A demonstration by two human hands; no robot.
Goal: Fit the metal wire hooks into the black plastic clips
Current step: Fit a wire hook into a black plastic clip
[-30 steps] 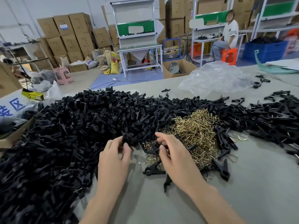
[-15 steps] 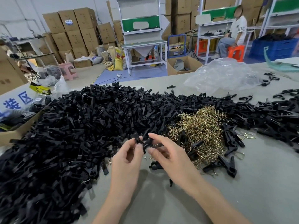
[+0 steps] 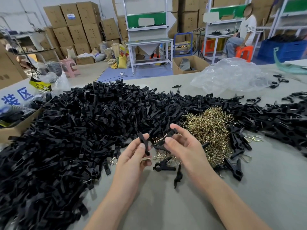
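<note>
Just below the frame's centre the left hand [image 3: 132,161] pinches a black clip [image 3: 144,144] between thumb and fingers, holding it nearly upright. Just right of it the right hand [image 3: 184,146] pinches a second clip [image 3: 168,135] between thumb and forefinger, tilted up to the right; its other fingers are loosely curled. The two clips are close together but apart. I cannot tell whether either carries a hook.

Behind the hands, right of centre, lie the hooks [image 3: 209,130] in a brass-coloured heap, with strays scattered under the hands. The clip pile [image 3: 74,138] fills the left and middle of the frame and runs on behind the hooks to the right edge. A loose clip [image 3: 163,167] lies on the grey table [image 3: 257,196] just below the hands.

At upper right a crumpled clear bag [image 3: 232,75] sits on the table. Beyond it are stacked boxes [image 3: 74,27] at upper left, a white bench [image 3: 149,40] at top centre, and a seated person [image 3: 245,30] at upper right.
</note>
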